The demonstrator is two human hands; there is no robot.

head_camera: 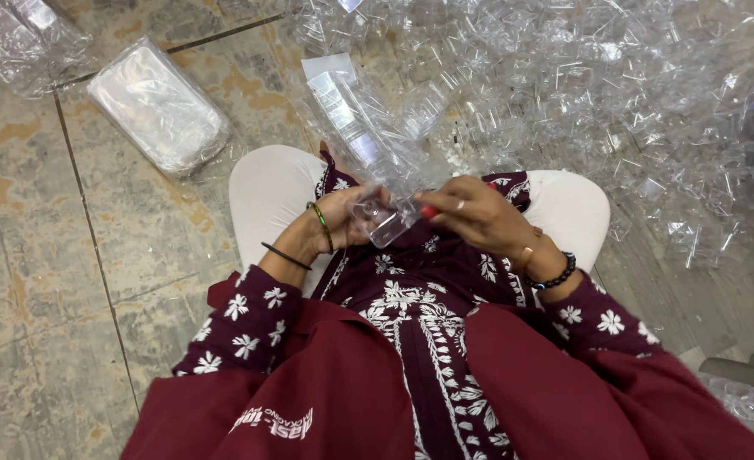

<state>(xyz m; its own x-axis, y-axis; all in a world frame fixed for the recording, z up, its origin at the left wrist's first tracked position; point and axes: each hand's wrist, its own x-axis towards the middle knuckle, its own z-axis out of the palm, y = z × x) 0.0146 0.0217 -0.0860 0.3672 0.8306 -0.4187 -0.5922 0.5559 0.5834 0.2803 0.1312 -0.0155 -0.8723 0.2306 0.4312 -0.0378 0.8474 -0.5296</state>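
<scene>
My left hand [343, 220] and right hand [470, 211] grip one clear box [383, 223]; a heap [615, 94] waits at one o'clock, a wrapped stack [157, 106] lies at ten.

- Flat clear plastic package [157, 106], rounded rectangle, lies on the tiled floor at upper left.
- Another clear wrapped bundle [19, 38] sits in the top-left corner.
- Long clear sleeve [351, 119] rests ahead of the knees.

The worn tiled floor [70, 281] bears a heap of clear plastic cases [615, 94] and a wrapped stack [157, 106].
</scene>
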